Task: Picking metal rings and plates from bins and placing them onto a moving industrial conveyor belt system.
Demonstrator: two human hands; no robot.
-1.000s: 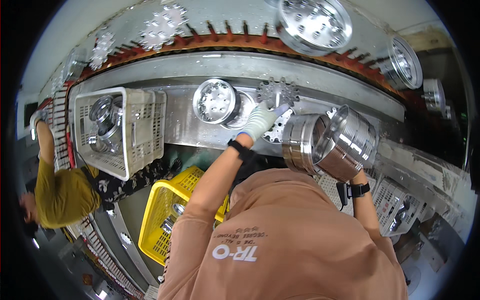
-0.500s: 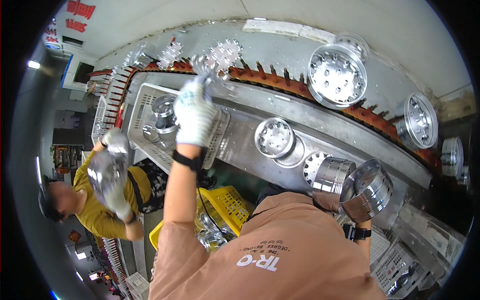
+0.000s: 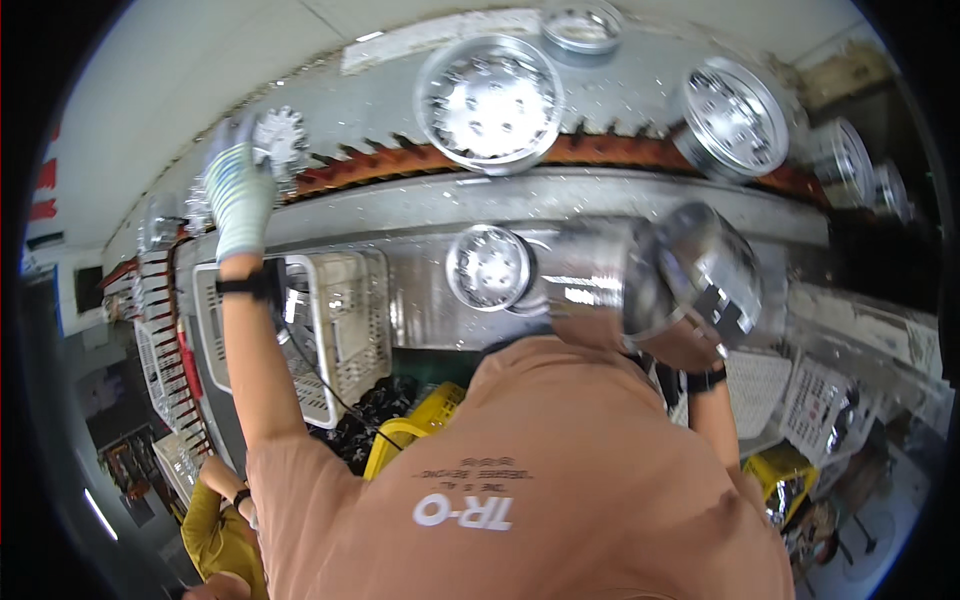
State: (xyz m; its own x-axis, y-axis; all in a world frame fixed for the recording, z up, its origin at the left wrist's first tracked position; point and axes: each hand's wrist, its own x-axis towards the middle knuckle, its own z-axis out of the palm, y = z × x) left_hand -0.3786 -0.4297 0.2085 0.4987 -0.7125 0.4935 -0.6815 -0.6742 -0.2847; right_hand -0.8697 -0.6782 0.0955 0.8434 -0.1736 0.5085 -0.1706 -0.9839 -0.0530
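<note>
My left hand [image 3: 242, 200], in a white and blue striped glove, reaches to the conveyor at the far left. Its smeared fingers are beside a silver toothed disc [image 3: 282, 140]; whether they grip anything I cannot tell. More toothed silver parts [image 3: 198, 208] stand just left of it. At my right side, two large shiny metal cylinders [image 3: 590, 280] are held up off the bench, blurred by motion. They hide my right hand; only the strapped wrist shows below them. A small chrome wheel cover [image 3: 490, 268] with a ring of bosses lies on the metal bench left of the cylinders.
An orange conveyor rail [image 3: 600, 150] with upright pins curves along the back, passing a large chrome wheel cover [image 3: 490, 105] and others. A white plastic basket [image 3: 360, 310] and a yellow basket [image 3: 400, 440] are at left. A person's mustard sleeve [image 3: 210, 530] shows lower left.
The whole view has swung, so the bench and conveyor lie farther left. My left hand stays among the toothed parts. The cylinders at my right have shifted with my arm. The co-worker has mostly left view.
</note>
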